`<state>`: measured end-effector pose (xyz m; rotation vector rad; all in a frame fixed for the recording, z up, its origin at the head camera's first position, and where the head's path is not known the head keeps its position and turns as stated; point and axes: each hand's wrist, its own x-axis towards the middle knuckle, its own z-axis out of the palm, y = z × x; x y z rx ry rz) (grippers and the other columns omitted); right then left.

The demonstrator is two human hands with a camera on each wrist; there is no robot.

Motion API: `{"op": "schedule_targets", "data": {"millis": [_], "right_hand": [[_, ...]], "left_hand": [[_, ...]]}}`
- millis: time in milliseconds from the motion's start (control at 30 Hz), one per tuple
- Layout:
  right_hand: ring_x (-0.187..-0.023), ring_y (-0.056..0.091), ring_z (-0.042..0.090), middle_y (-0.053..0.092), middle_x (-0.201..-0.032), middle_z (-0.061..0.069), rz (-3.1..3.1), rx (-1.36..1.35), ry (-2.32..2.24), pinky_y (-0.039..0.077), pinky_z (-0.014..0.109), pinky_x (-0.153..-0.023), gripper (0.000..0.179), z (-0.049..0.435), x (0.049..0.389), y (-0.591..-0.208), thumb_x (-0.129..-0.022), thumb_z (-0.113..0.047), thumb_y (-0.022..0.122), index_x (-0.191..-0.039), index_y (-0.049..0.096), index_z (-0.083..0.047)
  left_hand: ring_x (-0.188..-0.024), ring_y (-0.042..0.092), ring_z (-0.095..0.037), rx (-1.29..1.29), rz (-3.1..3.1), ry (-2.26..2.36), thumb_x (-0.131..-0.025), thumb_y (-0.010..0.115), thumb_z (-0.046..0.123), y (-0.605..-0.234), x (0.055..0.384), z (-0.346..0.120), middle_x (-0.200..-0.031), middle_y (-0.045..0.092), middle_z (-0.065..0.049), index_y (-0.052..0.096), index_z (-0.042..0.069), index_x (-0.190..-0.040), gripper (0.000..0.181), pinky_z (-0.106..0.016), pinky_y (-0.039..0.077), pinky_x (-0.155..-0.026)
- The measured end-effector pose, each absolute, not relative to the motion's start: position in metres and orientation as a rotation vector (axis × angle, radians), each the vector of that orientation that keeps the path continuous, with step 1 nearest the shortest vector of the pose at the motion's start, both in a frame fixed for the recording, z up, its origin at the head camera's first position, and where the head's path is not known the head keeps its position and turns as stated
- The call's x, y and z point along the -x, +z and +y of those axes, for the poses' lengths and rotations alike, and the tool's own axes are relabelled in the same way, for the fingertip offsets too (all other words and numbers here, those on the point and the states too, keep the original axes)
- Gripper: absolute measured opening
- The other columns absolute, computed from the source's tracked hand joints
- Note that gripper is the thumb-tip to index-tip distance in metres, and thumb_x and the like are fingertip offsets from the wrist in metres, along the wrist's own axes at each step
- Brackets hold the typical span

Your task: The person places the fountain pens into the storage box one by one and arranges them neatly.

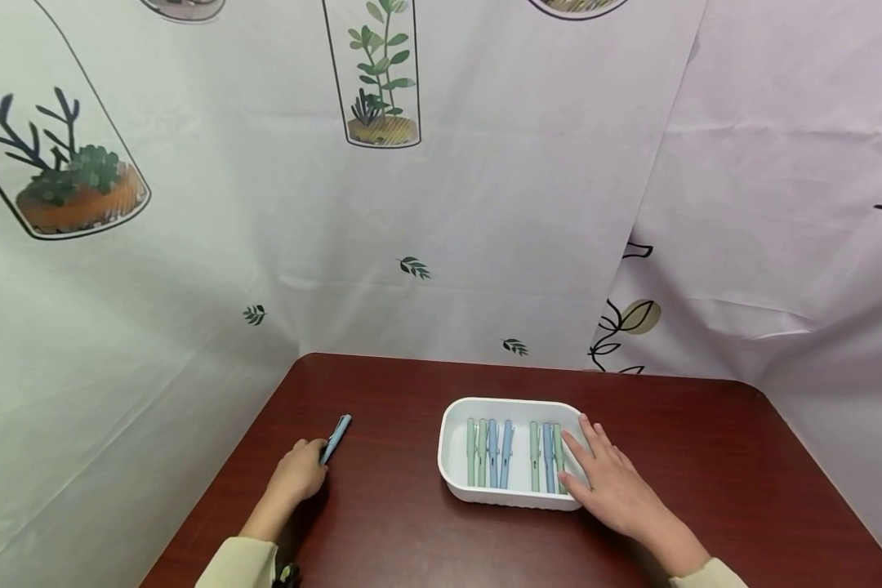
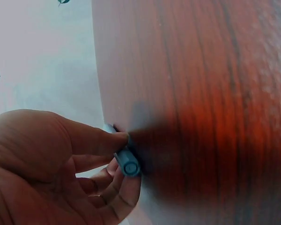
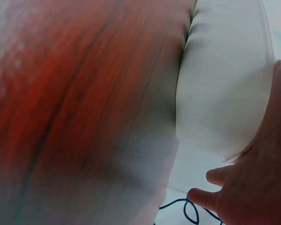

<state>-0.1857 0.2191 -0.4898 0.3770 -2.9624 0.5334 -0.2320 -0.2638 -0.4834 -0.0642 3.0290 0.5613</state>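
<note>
With thumb and fingers my left hand [image 1: 297,471] pinches a light-blue pen [image 1: 340,430] at the left side of the table. The left wrist view shows the round end of that pen [image 2: 130,166] poking out between thumb and fingers. Spread over the right rim of a white tray [image 1: 510,496] is my right hand [image 1: 619,492], its fingers fairly straight. In the tray several green pens [image 1: 471,453] and blue pens [image 1: 506,455] lie side by side in two groups. The right wrist view has the outer wall of the tray [image 3: 225,79] beside the hand.
The dark red wooden table [image 1: 389,523] carries the tray right of its middle. A white printed cloth [image 1: 448,204] hangs behind the table and along its sides. A black looped line [image 3: 186,204] shows low in the right wrist view.
</note>
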Motion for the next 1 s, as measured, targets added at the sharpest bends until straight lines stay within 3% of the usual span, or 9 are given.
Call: {"op": "schedule_targets", "data": {"millis": [167, 400, 500, 733, 1000], "right_hand": [[-0.15, 0.021, 0.048, 0.019, -0.166, 0.021, -2.963, -0.377, 0.534, 0.029, 0.069, -0.112, 0.068, 0.219, 0.185, -0.489, -0.099, -0.051, 0.057, -0.154, 0.045, -0.011], [-0.15, 0.021, 0.049, 0.019, -0.166, 0.021, -2.977, -0.372, 0.563, 0.028, 0.069, -0.112, 0.069, 0.218, 0.183, -0.489, -0.099, -0.05, 0.058, -0.154, 0.045, -0.011], [-0.15, 0.021, 0.049, 0.018, -0.167, 0.021, -2.981, -0.368, 0.565, 0.028, 0.07, -0.112, 0.068, 0.218, 0.183, -0.488, -0.099, -0.05, 0.058, -0.154, 0.045, -0.011], [-0.15, 0.021, 0.049, 0.018, -0.167, 0.021, -2.974, -0.367, 0.561, 0.028, 0.07, -0.112, 0.068, 0.218, 0.184, -0.488, -0.099, -0.05, 0.058, -0.153, 0.046, -0.011], [-0.15, 0.021, 0.048, 0.021, -0.166, 0.02, -2.948, -0.383, 0.521, 0.026, 0.071, -0.112, 0.067, 0.218, 0.185, -0.49, -0.099, -0.05, 0.058, -0.153, 0.047, -0.012]], "left_hand": [[-0.094, 0.065, -0.036, 0.092, 3.021, 0.582, -0.09, 0.062, 0.003, -0.482, 0.233, -0.264, -0.111, 0.066, -0.027, 0.058, -0.012, -0.131, 0.043, -0.051, 0.053, -0.079], [-0.072, 0.064, -0.019, 0.252, 2.912, 0.917, -0.09, 0.06, 0.007, -0.483, 0.231, -0.269, -0.094, 0.07, -0.012, 0.057, -0.013, -0.129, 0.044, -0.038, 0.051, -0.066], [-0.067, 0.065, -0.016, 0.307, 2.777, 1.224, -0.089, 0.056, 0.001, -0.483, 0.229, -0.272, -0.093, 0.069, -0.014, 0.053, -0.016, -0.129, 0.045, -0.032, 0.053, -0.062], [-0.076, 0.064, -0.017, 0.302, 2.565, 1.573, -0.083, 0.057, -0.006, -0.481, 0.226, -0.271, -0.1, 0.062, -0.021, 0.045, -0.021, -0.134, 0.055, -0.031, 0.058, -0.066], [-0.08, 0.067, -0.019, 0.282, 2.457, 1.711, -0.091, 0.056, -0.006, -0.481, 0.222, -0.263, -0.104, 0.061, -0.024, 0.038, -0.021, -0.138, 0.052, -0.035, 0.059, -0.069]]}}
